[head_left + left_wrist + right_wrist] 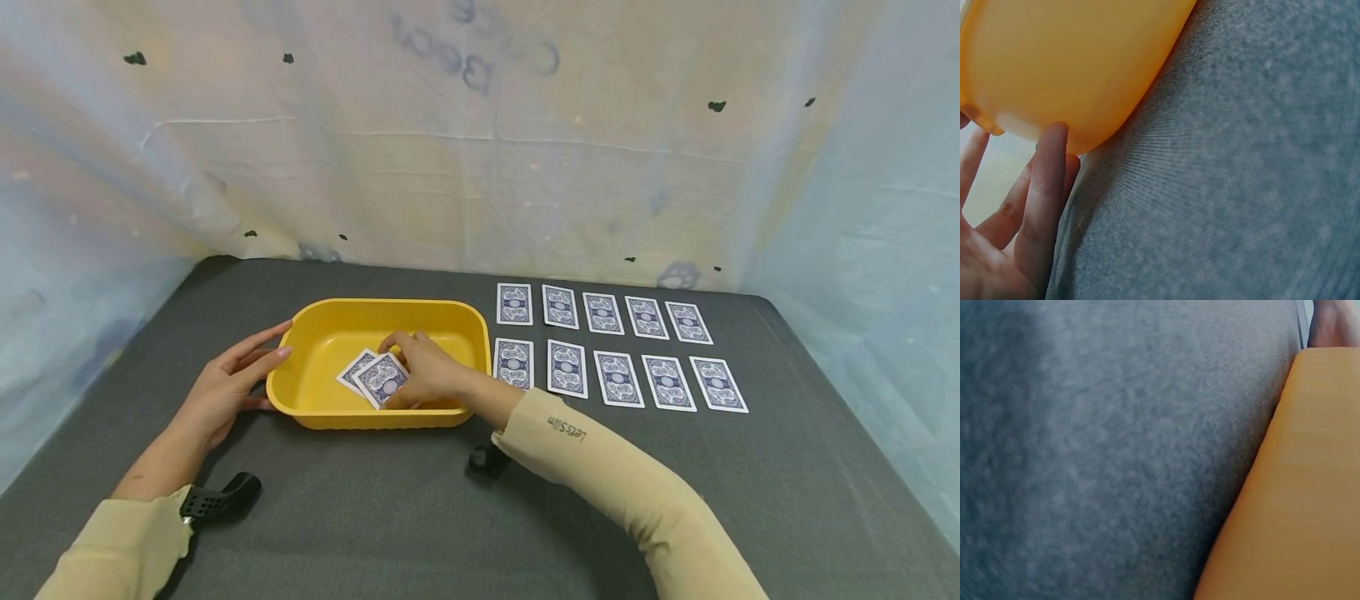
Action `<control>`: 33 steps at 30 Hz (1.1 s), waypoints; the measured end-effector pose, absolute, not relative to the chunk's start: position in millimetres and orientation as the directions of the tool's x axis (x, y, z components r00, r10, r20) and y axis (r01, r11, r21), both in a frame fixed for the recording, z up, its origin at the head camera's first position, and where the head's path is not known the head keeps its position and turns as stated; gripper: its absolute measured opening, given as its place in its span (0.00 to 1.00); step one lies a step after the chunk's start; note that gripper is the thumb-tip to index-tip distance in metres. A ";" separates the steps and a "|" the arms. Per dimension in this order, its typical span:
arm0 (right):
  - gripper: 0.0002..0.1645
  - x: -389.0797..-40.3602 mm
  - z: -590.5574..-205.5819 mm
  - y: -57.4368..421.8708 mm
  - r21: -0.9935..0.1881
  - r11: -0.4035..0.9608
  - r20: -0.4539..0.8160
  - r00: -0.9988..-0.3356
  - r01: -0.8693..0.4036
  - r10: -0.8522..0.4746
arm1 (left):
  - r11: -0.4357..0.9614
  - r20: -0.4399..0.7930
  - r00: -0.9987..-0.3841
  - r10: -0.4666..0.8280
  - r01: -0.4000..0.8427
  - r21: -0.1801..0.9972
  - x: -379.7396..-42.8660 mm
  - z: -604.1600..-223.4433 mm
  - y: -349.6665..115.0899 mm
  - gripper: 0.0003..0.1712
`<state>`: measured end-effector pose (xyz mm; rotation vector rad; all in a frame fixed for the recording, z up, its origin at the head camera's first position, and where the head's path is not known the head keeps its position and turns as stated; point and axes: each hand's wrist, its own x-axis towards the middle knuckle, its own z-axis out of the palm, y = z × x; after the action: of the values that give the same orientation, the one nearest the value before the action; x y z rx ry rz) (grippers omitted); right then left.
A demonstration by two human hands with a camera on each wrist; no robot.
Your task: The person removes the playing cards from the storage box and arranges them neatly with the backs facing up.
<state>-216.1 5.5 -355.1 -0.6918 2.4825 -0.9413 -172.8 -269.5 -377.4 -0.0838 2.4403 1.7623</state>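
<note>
In the head view, a yellow plastic tub (315,422) stands on the dark table. My left hand (221,387) rests against its left end, fingertips at the rim and thumb touching the outer wall; the left wrist view shows these fingers (1044,200) mostly straight. My right hand (427,372) reaches inside the tub and holds a playing card (380,381) face down by its edges. Another card (349,374) lies partly under that one. In the right wrist view the tub wall (1297,487) shows, but not the right hand's fingers.
Right of the tub, face-down playing cards lie in two rows, a far row (602,314) and a near row (618,380); my right forearm passes beside the near row's left card (514,358). Plastic sheeting (480,192) hangs behind the table (375,517).
</note>
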 end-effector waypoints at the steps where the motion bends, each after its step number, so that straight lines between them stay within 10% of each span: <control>1: 0.44 -216.3 -355.1 5.8 -0.714 0.636 -0.184 -0.799 -0.291 -0.573 | 0.320 -0.140 -0.990 0.027 -0.124 0.939 -173.0 -377.4 -269.4 0.35; 33: 0.42 -210.5 -344.4 15.5 -0.935 0.331 -0.116 -0.778 -0.124 -0.618 | 0.315 -0.147 -0.989 0.031 -0.130 0.940 -173.2 -376.3 -269.8 0.34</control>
<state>-210.5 15.5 -344.4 -0.6513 2.1454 -1.4477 -173.2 -269.8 -376.3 -0.0923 2.4328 1.7600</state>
